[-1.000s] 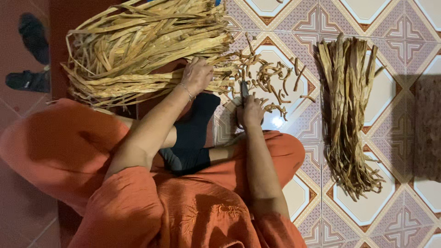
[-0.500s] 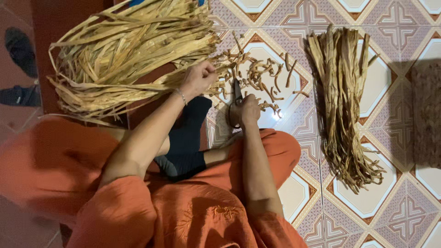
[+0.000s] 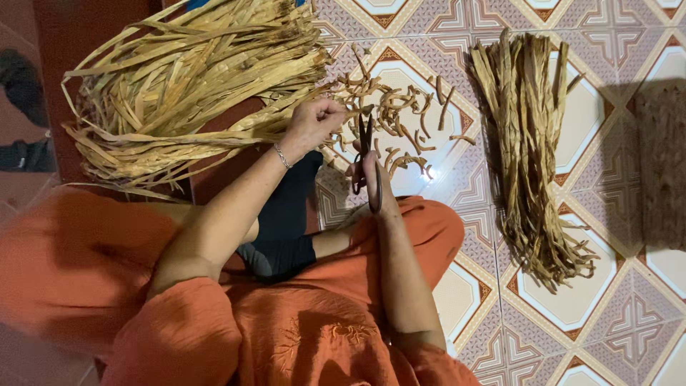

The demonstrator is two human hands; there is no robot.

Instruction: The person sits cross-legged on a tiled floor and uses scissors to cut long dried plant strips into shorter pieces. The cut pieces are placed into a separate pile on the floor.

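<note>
The left hand [image 3: 314,125] is closed around the end of 1 dried leaf strip [image 3: 286,120], pinched where it leaves the big loose heap of strips [image 3: 193,78] on the floor to the person's left. The right hand [image 3: 371,175] is wrapped on black scissors [image 3: 366,146], blades pointing up at the strip just beside the left fingers. These strips look light, papery and stiff enough to crack, so a hold close to the cutting point seems best. Curled offcuts [image 3: 400,121] lie scattered on the patterned tiles [image 3: 572,314] just beyond the blades; a tidier bundle of strips [image 3: 529,143] lies well apart on the right.
</note>
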